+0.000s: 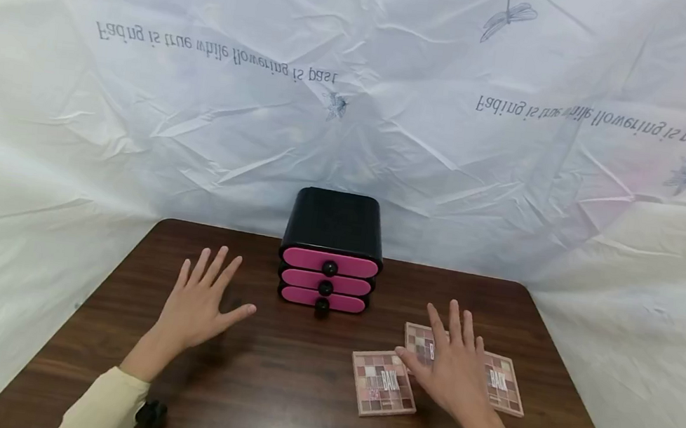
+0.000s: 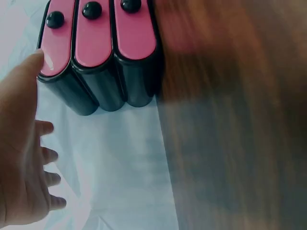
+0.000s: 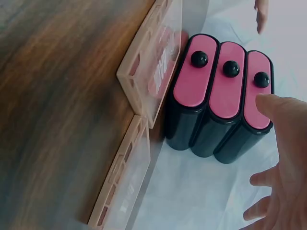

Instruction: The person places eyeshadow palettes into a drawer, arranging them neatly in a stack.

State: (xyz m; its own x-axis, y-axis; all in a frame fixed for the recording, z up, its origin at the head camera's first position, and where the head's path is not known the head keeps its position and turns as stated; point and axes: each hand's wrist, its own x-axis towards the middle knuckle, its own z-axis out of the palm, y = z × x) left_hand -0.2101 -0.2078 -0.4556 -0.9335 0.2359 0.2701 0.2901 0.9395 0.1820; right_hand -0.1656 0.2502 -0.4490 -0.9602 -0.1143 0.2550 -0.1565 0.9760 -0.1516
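Note:
My left hand (image 1: pixel 193 317) is held over the table with fingers straight and spread, holding nothing, to the left of a black drawer box (image 1: pixel 336 220) with three pink drawer fronts and round black knobs. On the other side, my right hand (image 1: pixel 457 374) hovers palm down, fingers extended, above three eyeshadow palettes. One palette (image 1: pixel 383 384) lies nearest the middle. Another palette (image 1: pixel 420 339) sits behind it, partly hidden by the fingers. The rightmost palette (image 1: pixel 506 386) is partly covered by the hand. All drawers look closed.
The brown wooden table (image 1: pixel 259 388) carries the box near its back edge. White printed sheeting (image 1: pixel 232 124) hangs behind the table and along both sides. A small dark object (image 1: pixel 151 414) shows beside the left sleeve.

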